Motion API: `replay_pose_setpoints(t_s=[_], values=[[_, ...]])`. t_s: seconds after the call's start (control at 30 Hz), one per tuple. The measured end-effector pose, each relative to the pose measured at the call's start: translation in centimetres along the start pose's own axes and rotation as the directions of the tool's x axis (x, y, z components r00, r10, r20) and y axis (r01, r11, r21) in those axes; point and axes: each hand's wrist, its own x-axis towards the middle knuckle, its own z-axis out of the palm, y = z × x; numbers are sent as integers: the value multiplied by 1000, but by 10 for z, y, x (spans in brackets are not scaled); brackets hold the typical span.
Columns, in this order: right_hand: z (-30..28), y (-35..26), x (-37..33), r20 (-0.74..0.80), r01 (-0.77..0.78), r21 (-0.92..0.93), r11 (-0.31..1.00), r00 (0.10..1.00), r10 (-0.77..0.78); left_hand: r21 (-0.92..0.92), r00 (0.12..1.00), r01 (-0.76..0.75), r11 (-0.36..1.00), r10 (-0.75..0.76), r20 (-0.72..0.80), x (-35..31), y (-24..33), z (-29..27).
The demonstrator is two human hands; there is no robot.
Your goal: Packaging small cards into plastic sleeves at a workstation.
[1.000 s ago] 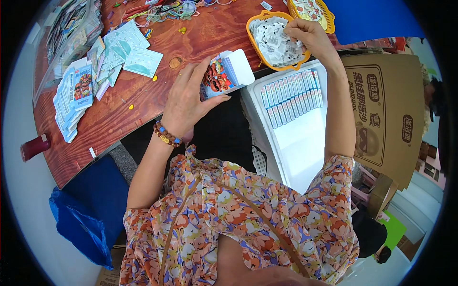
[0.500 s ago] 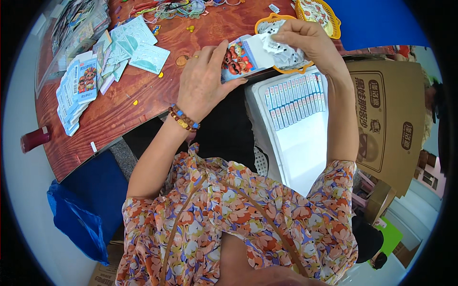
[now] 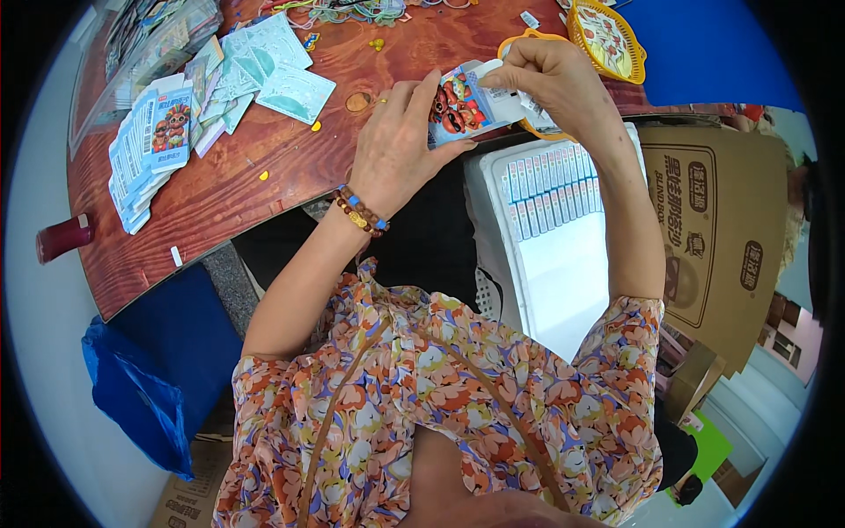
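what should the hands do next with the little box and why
Perhaps ease the right hand slightly toward the small box: its white flap stands open beside those fingertips, and the left hand holds the box. What the right fingers may pinch is unclear.

desk (image 3: 233,216): red-brown wood grain, in front of you
floor (image 3: 231,286): speckled grey patch, below desk edge on your left
left: pale surface (image 3: 40,352), you can't tell wall from floor
far right: flat blue surface (image 3: 713,53), kind unclear
light: bright across your desk
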Motion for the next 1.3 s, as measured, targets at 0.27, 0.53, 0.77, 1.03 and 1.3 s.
replay_pose_setpoints(t_s=[0.27,0.53,0.77,1.03,1.3], values=[[-14,26,4,0,-89,113,990,996,90,-16,1000,14,1000,-14,-2,3,-2,1],[-24,59,-1,-10,-275,-233,933,960,280,-56,998,53,997,-55,-36,-5,-15,-12],[-82,128,29,-495,-361,-438,823,861,115,-74,997,66,995,-69,-38,-15,-7,-25],[-94,174,54,-361,-503,-284,816,845,395,-68,997,76,995,-77,-18,-23,-8,-31],[-101,164,37,-429,-527,-98,844,788,442,-75,990,141,987,-141,4,-23,-14,-32]])
